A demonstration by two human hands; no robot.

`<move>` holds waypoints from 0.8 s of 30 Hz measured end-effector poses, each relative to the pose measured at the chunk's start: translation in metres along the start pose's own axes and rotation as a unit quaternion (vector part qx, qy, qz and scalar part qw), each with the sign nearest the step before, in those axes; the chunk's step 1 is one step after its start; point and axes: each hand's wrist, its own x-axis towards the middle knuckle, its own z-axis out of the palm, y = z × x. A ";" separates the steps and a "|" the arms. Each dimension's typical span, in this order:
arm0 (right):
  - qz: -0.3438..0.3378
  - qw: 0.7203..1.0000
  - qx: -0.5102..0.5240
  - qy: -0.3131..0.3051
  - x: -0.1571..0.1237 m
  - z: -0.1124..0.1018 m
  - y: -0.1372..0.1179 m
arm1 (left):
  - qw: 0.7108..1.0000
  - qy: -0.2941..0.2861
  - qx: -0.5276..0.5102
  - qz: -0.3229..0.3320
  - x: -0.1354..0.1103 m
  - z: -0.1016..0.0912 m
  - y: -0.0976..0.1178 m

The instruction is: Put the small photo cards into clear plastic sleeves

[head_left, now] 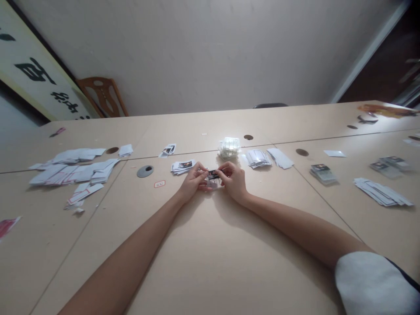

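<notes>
Small dark printed card (214, 174) is held over the pale wood-toned table (210, 262), its opposite sides pinched by the left hand (194, 180) and the right hand (234, 180). A clear plastic stack (229, 147) is noted beyond.

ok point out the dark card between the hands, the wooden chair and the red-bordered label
Dark card (213, 174): head view, on its face.
Wooden chair (105, 98): head view, on its backrest.
Red-bordered label (159, 184): head view, middle of its face.

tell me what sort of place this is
Probably an office or meeting room: there's a long pale table with round cable holes, a wooden chair near the wall, and a framed calligraphy panel at the picture's left.
</notes>
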 end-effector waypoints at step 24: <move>-0.021 0.997 -0.076 -0.004 0.002 -0.003 -0.005 | 1.000 0.005 0.007 -0.004 0.000 -0.002 -0.001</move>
